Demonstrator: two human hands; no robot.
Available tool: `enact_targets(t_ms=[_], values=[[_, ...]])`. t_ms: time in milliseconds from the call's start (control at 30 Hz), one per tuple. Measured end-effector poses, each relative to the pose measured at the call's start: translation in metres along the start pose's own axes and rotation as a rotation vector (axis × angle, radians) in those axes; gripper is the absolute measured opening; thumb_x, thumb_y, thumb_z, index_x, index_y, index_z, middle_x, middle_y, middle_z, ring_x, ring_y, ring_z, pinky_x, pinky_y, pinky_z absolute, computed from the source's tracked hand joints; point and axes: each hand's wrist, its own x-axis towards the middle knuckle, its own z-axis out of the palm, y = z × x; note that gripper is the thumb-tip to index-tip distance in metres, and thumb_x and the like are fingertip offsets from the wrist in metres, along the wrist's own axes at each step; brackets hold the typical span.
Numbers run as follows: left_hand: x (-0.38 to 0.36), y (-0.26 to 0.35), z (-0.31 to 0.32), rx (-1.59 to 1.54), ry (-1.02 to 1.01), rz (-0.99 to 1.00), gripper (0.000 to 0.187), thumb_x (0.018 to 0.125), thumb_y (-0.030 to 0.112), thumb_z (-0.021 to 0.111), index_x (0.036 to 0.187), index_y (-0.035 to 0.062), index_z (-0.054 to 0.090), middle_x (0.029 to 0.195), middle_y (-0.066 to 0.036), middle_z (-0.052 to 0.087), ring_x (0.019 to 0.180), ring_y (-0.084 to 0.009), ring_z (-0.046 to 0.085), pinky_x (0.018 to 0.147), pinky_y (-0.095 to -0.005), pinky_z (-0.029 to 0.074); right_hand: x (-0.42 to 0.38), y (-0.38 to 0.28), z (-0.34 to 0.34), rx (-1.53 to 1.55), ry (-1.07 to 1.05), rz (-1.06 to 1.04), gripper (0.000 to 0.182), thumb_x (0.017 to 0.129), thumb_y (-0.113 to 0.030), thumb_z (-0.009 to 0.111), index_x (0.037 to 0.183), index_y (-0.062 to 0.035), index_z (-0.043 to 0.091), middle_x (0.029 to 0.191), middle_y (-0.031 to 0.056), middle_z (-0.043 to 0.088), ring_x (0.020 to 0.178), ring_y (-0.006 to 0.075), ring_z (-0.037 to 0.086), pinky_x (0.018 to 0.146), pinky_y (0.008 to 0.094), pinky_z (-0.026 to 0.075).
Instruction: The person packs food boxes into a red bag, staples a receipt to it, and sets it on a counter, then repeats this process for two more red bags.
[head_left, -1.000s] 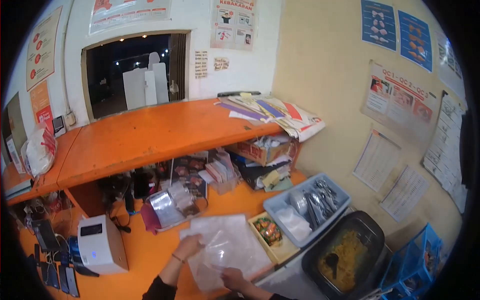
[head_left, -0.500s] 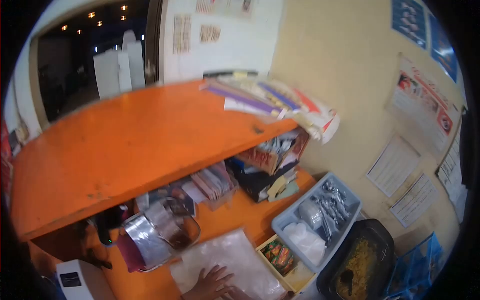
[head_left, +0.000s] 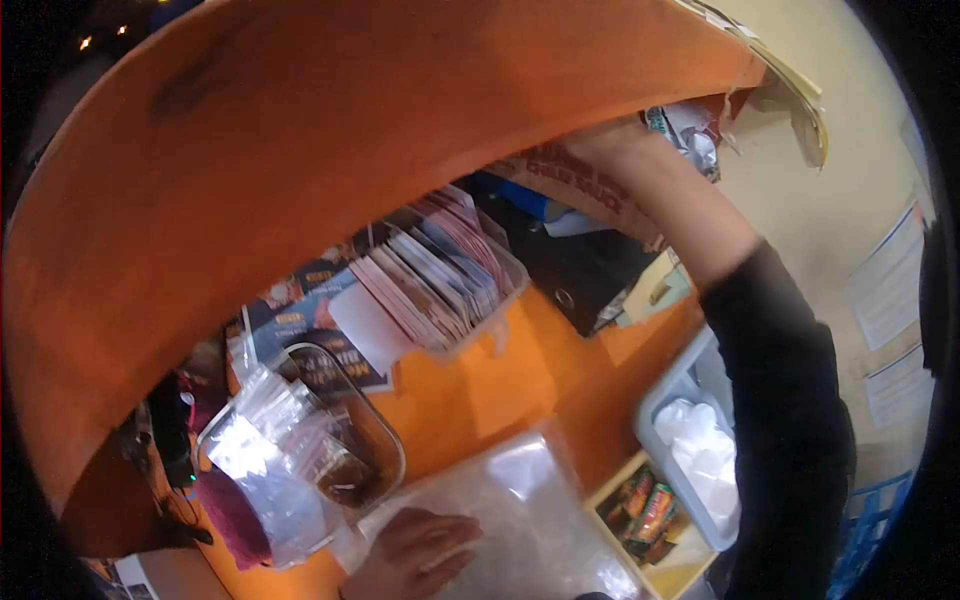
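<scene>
My left hand [head_left: 415, 553] rests on a stack of clear plastic sheets or bags [head_left: 510, 510] at the bottom centre, its fingers stretched out to the right. My right hand [head_left: 605, 148] reaches under the orange upper shelf [head_left: 330, 120], at a cardboard box [head_left: 570, 185] with red print. The shelf edge and the box hide its fingers, so what it holds, if anything, does not show. Beneath that box lies a black binder [head_left: 575, 275]. Left of the binder, a clear bin [head_left: 510, 285] holds upright cards or envelopes.
A wire basket [head_left: 400, 455] with plastic packets stands at the left. On the right are a yellow tray [head_left: 685, 580] with small green-red packs and a grey-blue bin [head_left: 655, 410] holding white bags. A white device [head_left: 175, 575] sits at the lower left.
My right arm has come into view and reached up to the cardboard box. The view has moved closer to the shelf. My left hand stays on the plastic, its fingers less spread.
</scene>
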Motion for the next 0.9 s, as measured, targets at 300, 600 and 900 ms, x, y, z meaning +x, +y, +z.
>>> enact_targets(t_ms=[300, 600, 900], values=[[-0.002, -0.014, -0.003, -0.086, 0.162, 0.117, 0.022, 0.073, 0.004, 0.063, 0.095, 0.0040, 0.060, 0.095, -0.011, 0.060, 0.081, -0.0258, 0.056, 0.070, -0.0333, 0.045, 0.037, 0.013, 0.033, -0.025, -0.113, 0.025, 0.031, 0.076, -0.013, 0.051, 0.107, -0.0049, 0.050, 0.111, 0.0161, 0.049, 0.105, 0.0327, 0.044, 0.090, 0.0391, 0.035], [-0.032, 0.000, 0.016, -0.209, 0.186, -0.058, 0.028, 0.070, 0.004, 0.065, 0.098, 0.0041, 0.059, 0.095, -0.010, 0.060, 0.084, -0.0269, 0.054, 0.071, -0.0341, 0.045, 0.006, 0.006, 0.016, 0.035, -0.168, 0.021, 0.031, 0.074, -0.015, 0.052, 0.103, -0.0058, 0.051, 0.109, 0.0147, 0.050, 0.104, 0.0311, 0.045, 0.090, 0.0404, 0.035], [-0.063, 0.005, 0.020, -0.235, 0.267, -0.103, 0.026, 0.072, 0.004, 0.065, 0.097, 0.0031, 0.060, 0.092, -0.011, 0.060, 0.083, -0.0242, 0.057, 0.071, -0.0316, 0.047, -0.008, -0.018, 0.049, 0.131, 0.083, -0.047, 0.030, 0.071, -0.016, 0.052, 0.100, -0.0067, 0.053, 0.107, 0.0132, 0.051, 0.102, 0.0295, 0.046, 0.089, 0.0417, 0.034]])
